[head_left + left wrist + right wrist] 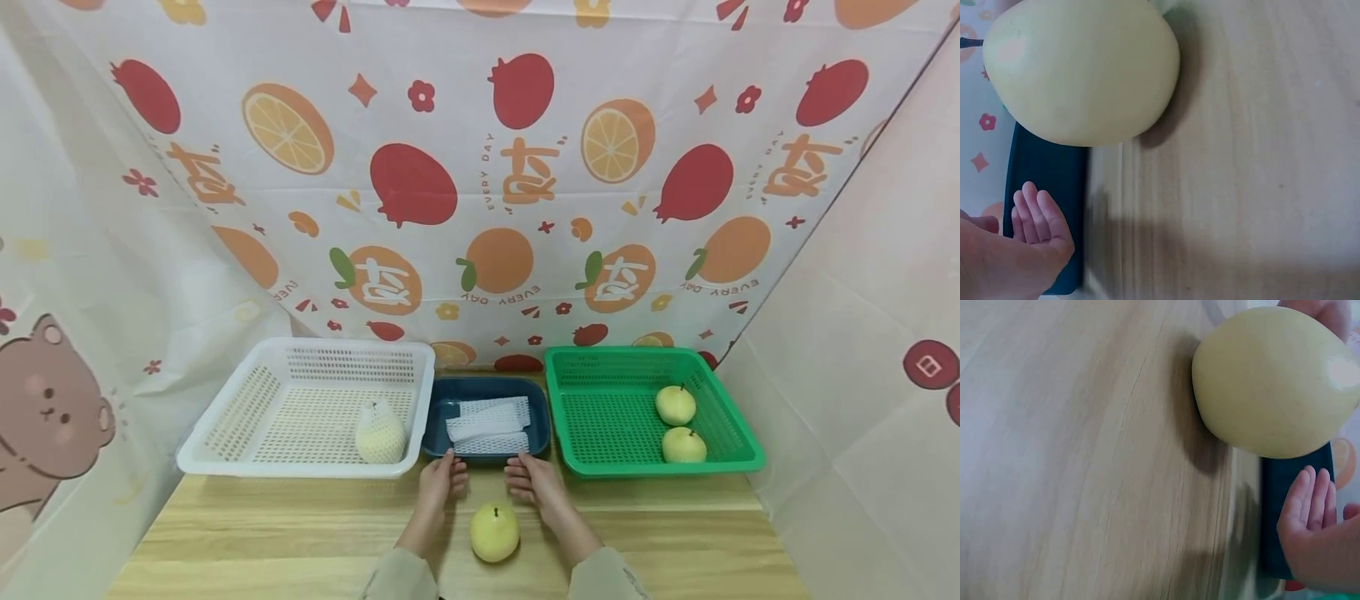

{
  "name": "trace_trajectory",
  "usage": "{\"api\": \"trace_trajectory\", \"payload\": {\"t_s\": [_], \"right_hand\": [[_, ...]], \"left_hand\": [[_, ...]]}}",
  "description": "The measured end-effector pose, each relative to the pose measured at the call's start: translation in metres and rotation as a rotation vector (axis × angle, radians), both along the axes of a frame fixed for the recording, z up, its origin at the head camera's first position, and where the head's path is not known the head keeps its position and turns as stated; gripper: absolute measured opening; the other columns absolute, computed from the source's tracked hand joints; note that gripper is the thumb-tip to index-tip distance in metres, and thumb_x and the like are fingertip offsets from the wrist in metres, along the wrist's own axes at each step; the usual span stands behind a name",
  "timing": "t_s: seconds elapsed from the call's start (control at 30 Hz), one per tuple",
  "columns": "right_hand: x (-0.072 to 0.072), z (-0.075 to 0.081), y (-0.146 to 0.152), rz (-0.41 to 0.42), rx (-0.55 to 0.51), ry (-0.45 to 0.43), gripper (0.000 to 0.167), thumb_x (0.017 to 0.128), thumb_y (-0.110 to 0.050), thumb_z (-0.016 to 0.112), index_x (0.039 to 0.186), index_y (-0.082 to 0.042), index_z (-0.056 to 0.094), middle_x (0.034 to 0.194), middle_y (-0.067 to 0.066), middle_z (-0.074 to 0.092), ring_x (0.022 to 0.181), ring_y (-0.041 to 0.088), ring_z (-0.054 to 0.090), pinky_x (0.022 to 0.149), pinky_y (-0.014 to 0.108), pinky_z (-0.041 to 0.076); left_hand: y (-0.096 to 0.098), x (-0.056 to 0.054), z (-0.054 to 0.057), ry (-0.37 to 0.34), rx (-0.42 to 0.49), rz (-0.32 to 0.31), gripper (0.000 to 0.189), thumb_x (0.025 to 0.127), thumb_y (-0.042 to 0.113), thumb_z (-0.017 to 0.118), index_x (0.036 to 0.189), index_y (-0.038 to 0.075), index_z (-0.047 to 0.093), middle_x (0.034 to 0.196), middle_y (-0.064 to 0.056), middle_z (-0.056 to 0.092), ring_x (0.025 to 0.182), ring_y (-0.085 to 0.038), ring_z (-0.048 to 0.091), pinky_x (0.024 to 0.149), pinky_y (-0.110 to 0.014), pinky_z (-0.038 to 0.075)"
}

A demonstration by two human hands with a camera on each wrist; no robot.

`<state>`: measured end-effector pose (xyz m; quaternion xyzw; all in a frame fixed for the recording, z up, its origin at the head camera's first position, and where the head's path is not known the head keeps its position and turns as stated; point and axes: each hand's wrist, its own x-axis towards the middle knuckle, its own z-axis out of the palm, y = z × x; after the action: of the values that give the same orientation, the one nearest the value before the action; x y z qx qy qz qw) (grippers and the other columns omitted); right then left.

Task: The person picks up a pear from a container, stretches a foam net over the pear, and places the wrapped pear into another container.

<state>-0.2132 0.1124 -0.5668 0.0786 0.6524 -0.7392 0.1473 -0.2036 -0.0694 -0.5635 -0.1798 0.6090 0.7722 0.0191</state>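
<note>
A yellow pear (494, 533) stands stem-up on the wooden table, between the two forearms. My left hand (442, 479) is by the front left corner of a dark blue tray (487, 385), its fingers loosely extended and holding nothing. Opposite it, my right hand (534, 482) is at the tray's front right corner, also holding nothing, with fingers extended inward. Several white foam net sleeves (489, 421) lie flat inside the tray. Both wrist views show the pear large and close, with the left hand (1038, 240) and right hand (1316, 525) in front of the tray's side.
To the left, a white basket (300, 468) holds a pear wrapped in a foam net (380, 433). A green basket (600, 468) on the right contains two bare pears, one (676, 405) behind the other (684, 446). Behind them hangs a fruit-print cloth (465, 167).
</note>
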Motion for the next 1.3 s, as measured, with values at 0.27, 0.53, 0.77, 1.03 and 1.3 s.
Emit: {"api": "trace_trajectory", "payload": {"t_s": [0.27,0.53,0.77,1.03,1.3], "right_hand": [[-0.005,-0.006,-0.002,-0.143,-0.016,-0.021,0.038,0.096,-0.024,0.05,0.109,0.01,0.057,0.093,0.011,0.066,0.088,0.026,0.063,0.075,0.038,0.051],[0.001,-0.005,0.01,-0.184,-0.036,0.001,0.04,0.095,-0.024,0.051,0.111,0.013,0.056,0.092,0.012,0.066,0.087,0.027,0.063,0.076,0.039,0.051],[0.005,-0.009,0.024,-0.177,-0.011,-0.007,0.043,0.094,-0.026,0.054,0.116,0.011,0.052,0.093,0.008,0.066,0.089,0.025,0.062,0.076,0.035,0.051],[0.001,-0.003,0.024,-0.013,0.15,0.026,0.034,0.092,-0.027,0.055,0.096,0.005,0.064,0.078,0.004,0.065,0.065,0.012,0.061,0.059,0.026,0.051],[-0.014,0.01,0.002,0.11,0.305,0.332,0.022,0.091,-0.015,0.058,0.093,0.006,0.064,0.076,0.007,0.065,0.064,0.014,0.06,0.058,0.031,0.053]], "left_hand": [[0.001,-0.004,0.001,-0.014,-0.017,-0.001,0.031,0.099,0.014,0.042,0.098,-0.015,0.053,0.078,-0.009,0.062,0.06,-0.01,0.058,0.054,-0.022,0.048],[0.011,-0.001,0.001,-0.001,-0.039,-0.046,0.03,0.098,0.012,0.043,0.097,-0.015,0.053,0.078,-0.01,0.063,0.06,-0.009,0.057,0.054,-0.022,0.047],[0.019,0.001,-0.003,0.009,-0.02,-0.024,0.026,0.097,0.013,0.046,0.094,-0.012,0.051,0.074,-0.005,0.059,0.058,-0.008,0.056,0.053,-0.02,0.046],[0.02,-0.004,-0.009,0.058,-0.192,0.299,0.05,0.083,0.009,0.066,0.115,-0.016,0.037,0.107,-0.03,0.048,0.099,-0.036,0.05,0.085,-0.038,0.043],[0.017,-0.008,-0.016,0.148,-0.127,0.233,0.075,0.085,0.002,0.063,0.141,-0.009,0.015,0.14,-0.034,0.021,0.128,-0.043,0.023,0.1,-0.048,0.029]]}}
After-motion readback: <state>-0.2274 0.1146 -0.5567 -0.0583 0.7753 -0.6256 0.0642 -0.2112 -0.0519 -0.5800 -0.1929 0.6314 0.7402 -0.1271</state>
